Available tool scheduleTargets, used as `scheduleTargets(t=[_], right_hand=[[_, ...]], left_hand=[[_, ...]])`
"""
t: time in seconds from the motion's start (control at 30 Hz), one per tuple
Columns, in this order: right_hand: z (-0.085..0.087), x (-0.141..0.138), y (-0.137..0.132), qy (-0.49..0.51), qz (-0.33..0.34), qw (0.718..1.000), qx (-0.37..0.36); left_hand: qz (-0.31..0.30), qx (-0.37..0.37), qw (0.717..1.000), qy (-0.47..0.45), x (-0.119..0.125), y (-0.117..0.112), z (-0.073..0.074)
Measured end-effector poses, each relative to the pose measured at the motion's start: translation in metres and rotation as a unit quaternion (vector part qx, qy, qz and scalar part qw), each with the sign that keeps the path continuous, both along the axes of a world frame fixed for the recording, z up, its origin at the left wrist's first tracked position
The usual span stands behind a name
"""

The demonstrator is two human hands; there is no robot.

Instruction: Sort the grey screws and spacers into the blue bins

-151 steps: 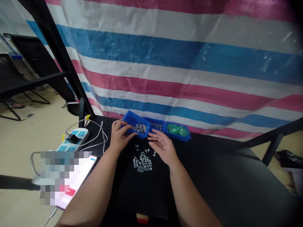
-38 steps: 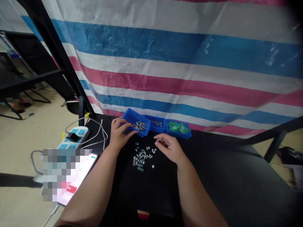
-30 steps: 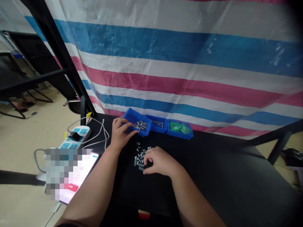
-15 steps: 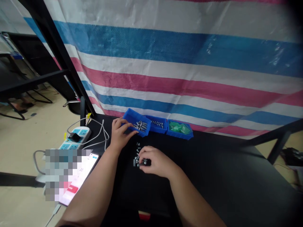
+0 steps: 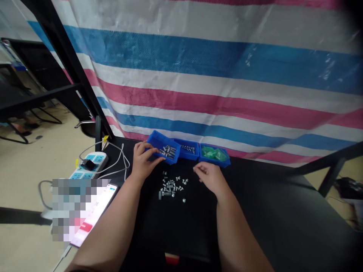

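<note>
My left hand [image 5: 143, 158] grips the near-left edge of a blue bin [image 5: 155, 139], which sits askew and overlaps the bin beside it. Metal cylindrical pieces [image 5: 169, 151] lie in its lower end. On the black table, in front of that bin, several small screws [image 5: 175, 188] are scattered. Among them are some grey cylindrical pieces [image 5: 168, 193]. To the right of this scatter is my right hand [image 5: 210, 177], its fingers curled together in a pinch. Whatever may be between those fingertips is hidden.
Behind stand a blue bin of screws [image 5: 189, 155] and a blue bin with green bags [image 5: 214, 161]. A phone [image 5: 95, 215], a power strip [image 5: 98, 158] and white cables [image 5: 122, 155] lie at left. A striped sheet [image 5: 215, 79] hangs behind the table [image 5: 272, 211].
My right hand has moved right and slightly back, off the scatter, uncovering many screws now spread wider on the table. My left hand and its bin have stayed in place.
</note>
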State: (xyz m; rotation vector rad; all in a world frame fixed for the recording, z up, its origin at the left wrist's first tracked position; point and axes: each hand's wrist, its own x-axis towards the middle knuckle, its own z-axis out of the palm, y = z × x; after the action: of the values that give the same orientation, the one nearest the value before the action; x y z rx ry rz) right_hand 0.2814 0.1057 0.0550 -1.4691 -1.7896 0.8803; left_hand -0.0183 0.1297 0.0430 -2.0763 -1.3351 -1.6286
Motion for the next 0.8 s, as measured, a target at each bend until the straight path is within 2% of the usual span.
scheduleTargets(t=[0.1, 0.17, 0.27, 0.37, 0.47, 0.53, 0.8], right_hand=[[0.000, -0.022, -0.005, 0.198, 0.025, 0.979, 0.040], [0.000, -0.031, -0.007, 0.226, 0.037, 0.973, 0.036], [0.001, -0.034, -0.010, 0.159, 0.043, 0.986, 0.034], [0.004, -0.033, -0.013, 0.027, 0.101, 0.993, 0.057], [0.005, -0.039, -0.018, -0.088, 0.199, 0.974, 0.057], [0.003, -0.048, -0.022, -0.138, 0.236, 0.961, 0.053], [-0.009, -0.077, -0.030, -0.210, 0.187, 0.956, 0.079]], left_hand=[[-0.001, 0.004, 1.000, 0.004, -0.001, 0.001, -0.002], [-0.001, 0.009, 1.000, 0.005, -0.002, 0.001, -0.003], [0.002, 0.012, 1.000, 0.005, -0.002, 0.001, -0.003], [0.001, 0.012, 1.000, 0.002, -0.002, 0.001, -0.002], [-0.004, 0.016, 1.000, 0.000, -0.002, 0.000, -0.001], [-0.002, 0.015, 1.000, 0.001, -0.002, 0.000, 0.000], [-0.006, 0.021, 1.000, 0.001, -0.002, 0.000, -0.001]])
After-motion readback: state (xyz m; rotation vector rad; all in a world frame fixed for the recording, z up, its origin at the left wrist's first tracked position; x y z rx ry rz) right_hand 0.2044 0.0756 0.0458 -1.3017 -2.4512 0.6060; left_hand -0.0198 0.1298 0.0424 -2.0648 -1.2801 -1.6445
